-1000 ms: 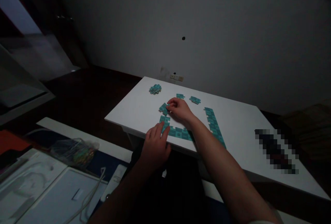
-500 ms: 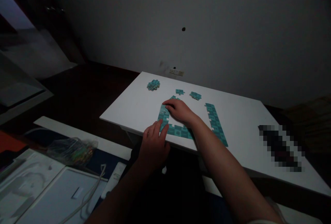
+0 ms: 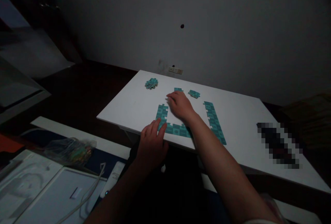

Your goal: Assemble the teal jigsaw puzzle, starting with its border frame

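Note:
On the white table, my left hand [image 3: 152,144] lies with fingers stretched over the lower left corner of a joined strip of teal jigsaw puzzle [image 3: 178,130]. That strip runs along the near edge and up the left side. My right hand [image 3: 180,106] is just beyond the top end of the left side, fingers curled downward; what they hold, if anything, is hidden beneath them. A separate joined strip of puzzle pieces [image 3: 215,122] stands to the right, apart from the corner section. Behind my right hand, a loose puzzle piece [image 3: 178,89] is partly covered.
A stack of puzzle pieces [image 3: 151,83] sits at the far left of the table, and a smaller pile [image 3: 194,94] at the back. A blurred dark object [image 3: 279,144] lies at right. Left of me are a plastic bag [image 3: 74,151], a white cable [image 3: 95,186] and an open white box [image 3: 28,175].
My right hand has moved away from the left side strip, further back and slightly right. The piece seen near the strip's far end is out of sight. My left hand stays in place.

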Available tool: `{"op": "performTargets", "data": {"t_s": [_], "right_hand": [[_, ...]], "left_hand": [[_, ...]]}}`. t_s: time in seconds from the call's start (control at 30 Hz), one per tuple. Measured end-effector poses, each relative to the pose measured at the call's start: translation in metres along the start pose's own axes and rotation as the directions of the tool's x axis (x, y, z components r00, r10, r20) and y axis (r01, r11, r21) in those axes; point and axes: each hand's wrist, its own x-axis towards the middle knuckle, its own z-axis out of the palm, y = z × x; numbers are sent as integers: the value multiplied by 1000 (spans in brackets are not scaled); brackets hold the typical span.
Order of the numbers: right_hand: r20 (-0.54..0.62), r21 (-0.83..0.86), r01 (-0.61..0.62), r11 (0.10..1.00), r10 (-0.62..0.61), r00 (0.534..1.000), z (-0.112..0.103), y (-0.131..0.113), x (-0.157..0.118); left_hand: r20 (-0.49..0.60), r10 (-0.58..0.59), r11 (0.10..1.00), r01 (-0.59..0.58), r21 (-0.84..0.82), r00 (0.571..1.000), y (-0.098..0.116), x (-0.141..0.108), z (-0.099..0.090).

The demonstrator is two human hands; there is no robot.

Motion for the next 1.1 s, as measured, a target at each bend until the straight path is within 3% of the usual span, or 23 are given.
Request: {"op": "performTargets", "data": {"t_s": [0.13, 0.3, 0.5, 0.67, 0.83, 0.97, 1.1], "right_hand": [[3, -121, -120, 985, 121, 993, 0, 15, -1], [47, -151, -141, 978, 150, 988, 2, 21, 1], [55, -63, -191, 980, 194, 979, 3, 24, 0], [69, -86, -111, 990, 117, 991, -3, 26, -5], [80, -119, -110, 987, 120, 990, -8, 27, -4], [57, -11, -109, 994, 110, 992, -6, 26, -3], [-36, 226, -198, 954, 211, 977, -11, 21, 0]], "left_hand": [[30, 53, 998, -53, -28, 998, -5, 7, -17], [46, 108, 993, -106, -45, 993, -19, 39, -33], [91, 106, 994, -106, -10, 990, -26, 70, -21], [74, 93, 996, -92, -12, 993, -27, 68, -15], [79, 91, 996, -90, -20, 993, -28, 67, -15], [89, 78, 997, -77, -15, 993, -28, 68, -16], [101, 75, 997, -74, -11, 992, -27, 69, -17]]}}
